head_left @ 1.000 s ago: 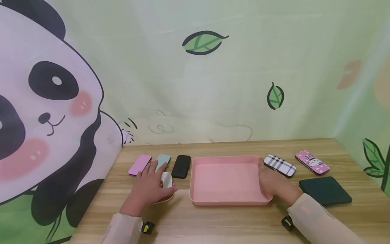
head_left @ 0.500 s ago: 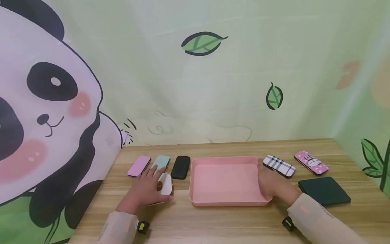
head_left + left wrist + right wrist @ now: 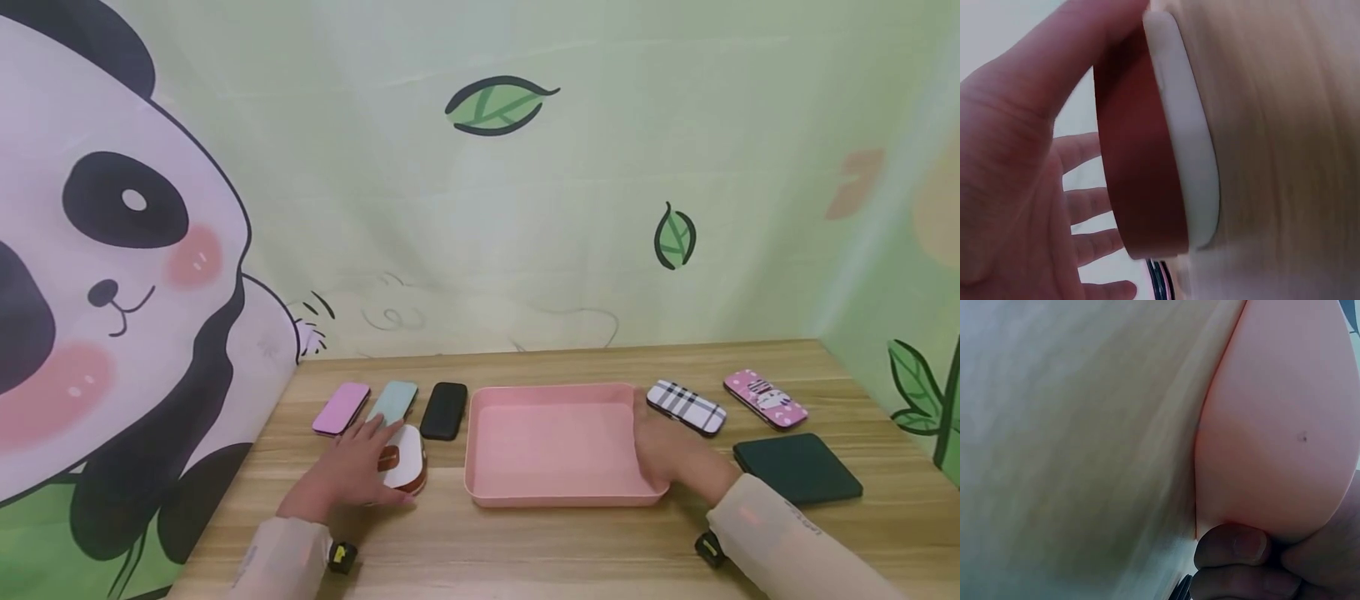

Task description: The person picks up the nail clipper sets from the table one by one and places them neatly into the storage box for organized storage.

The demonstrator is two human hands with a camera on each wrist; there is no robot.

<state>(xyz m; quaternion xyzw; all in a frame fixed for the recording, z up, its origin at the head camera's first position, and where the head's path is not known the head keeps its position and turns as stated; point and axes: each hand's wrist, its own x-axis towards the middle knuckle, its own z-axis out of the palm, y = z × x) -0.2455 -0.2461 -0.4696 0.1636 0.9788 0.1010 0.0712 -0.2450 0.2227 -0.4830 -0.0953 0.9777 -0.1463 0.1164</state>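
Observation:
My left hand [image 3: 345,473] lies beside a small rounded box [image 3: 408,452] with a white and brown top, at the left of the head view. The left wrist view shows the box's brown side [image 3: 1141,156] and white lower part, with the thumb near its top edge and the other fingers spread straight behind it. Whether the fingertips still touch it, I cannot tell. At the right end of a shallow pink tray [image 3: 555,502], my right hand [image 3: 667,450] grips the wall. Curled fingers [image 3: 1229,545] show at the tray's edge in the right wrist view.
Behind the box lie a pink slab [image 3: 341,408], a mint one [image 3: 395,400] and a black one [image 3: 444,411], all phone-shaped. Right of the tray are a checked case [image 3: 686,407], a pink cartoon case [image 3: 765,398] and a dark green flat square [image 3: 798,468]. A printed curtain [image 3: 525,208] hangs behind.
My left hand has slid left and slightly toward me, uncovering more of the box's top. The box has shifted little. My right hand and the tray stay in place.

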